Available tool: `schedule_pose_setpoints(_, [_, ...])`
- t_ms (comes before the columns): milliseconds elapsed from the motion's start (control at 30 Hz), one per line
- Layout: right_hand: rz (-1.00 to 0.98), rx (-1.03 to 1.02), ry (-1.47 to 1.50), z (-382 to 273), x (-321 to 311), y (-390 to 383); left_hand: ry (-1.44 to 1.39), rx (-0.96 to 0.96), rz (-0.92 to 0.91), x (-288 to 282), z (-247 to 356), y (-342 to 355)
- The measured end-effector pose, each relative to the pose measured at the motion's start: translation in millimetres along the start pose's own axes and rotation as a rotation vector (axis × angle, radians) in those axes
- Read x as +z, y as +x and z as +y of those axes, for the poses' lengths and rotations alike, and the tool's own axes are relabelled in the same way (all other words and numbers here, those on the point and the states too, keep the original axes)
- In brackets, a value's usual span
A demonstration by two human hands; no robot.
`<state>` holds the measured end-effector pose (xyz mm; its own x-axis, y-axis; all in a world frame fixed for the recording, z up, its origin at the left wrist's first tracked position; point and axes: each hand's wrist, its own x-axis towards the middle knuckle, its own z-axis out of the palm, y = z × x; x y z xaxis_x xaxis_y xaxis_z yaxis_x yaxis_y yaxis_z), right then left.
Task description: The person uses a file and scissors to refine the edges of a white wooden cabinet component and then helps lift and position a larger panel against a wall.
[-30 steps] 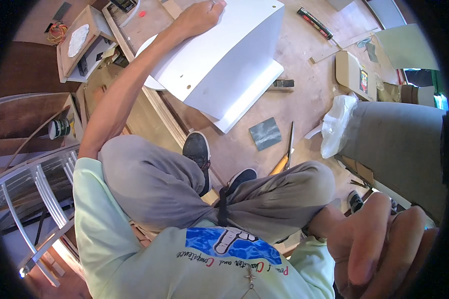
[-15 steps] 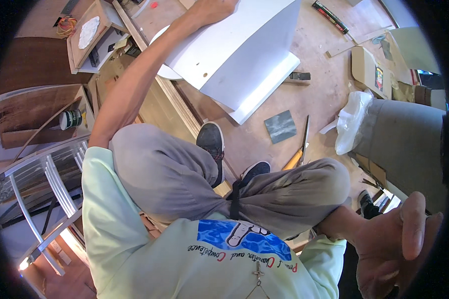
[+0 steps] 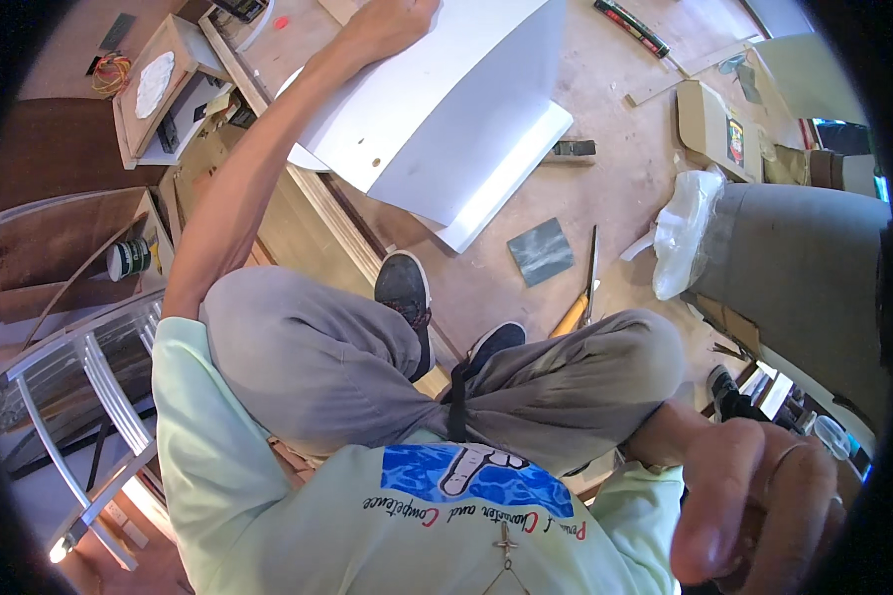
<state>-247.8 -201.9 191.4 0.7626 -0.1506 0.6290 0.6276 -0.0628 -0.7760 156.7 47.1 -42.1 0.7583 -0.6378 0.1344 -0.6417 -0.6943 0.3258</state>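
My left hand [image 3: 395, 26] rests on a bent white panel [image 3: 397, 119] at the top, its fingers curled. The upper picture edge cuts the hand, so what the fingers may hold is hidden. Small brown marks show near the panel's lower corner. My right hand [image 3: 764, 496] is raised close at the lower right, beyond my knee. Its fingers are half bent and apart, and nothing visible is in them. A grey square sheet [image 3: 541, 252] lies below the panel. Beside it are a thin dark blade [image 3: 592, 268] and a yellow handle [image 3: 570, 315].
A wood-bodied tool [image 3: 571, 150] sits by the panel's right edge. Farther right are a dark tube [image 3: 632, 28], a cardboard box [image 3: 704, 124] and a grey bin [image 3: 794, 248] with clear plastic. An aluminium ladder [image 3: 114, 387] stands left. My shoes [image 3: 403, 297] are on the work surface.
My right hand has swung inward and its fingers now bend downward. My left hand stays on the panel. The whole view has shifted slightly.
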Motion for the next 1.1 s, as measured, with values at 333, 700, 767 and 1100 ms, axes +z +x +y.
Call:
schedule_pose_setpoints(333, [0.022,-0.046,0.009,-2.2,-3.3,-6.8,-0.18,-0.116,0.071,-9.7,17.5,-4.6])
schedule_pose_setpoints(700, [0.042,-0.083,-0.014,1.1,-0.4,-8.0,-0.145,-0.097,0.056,-14.5,19.4,-4.4])
schedule_pose_setpoints(767, [0.05,-0.103,-0.037,3.4,-0.4,-6.7,-0.15,-0.208,0.043,-17.3,29.2,-6.7])
schedule_pose_setpoints(1100, [0.083,-0.203,-0.134,9.8,-3.0,0.8,-0.175,-0.193,0.05,-11.9,21.8,-8.5])
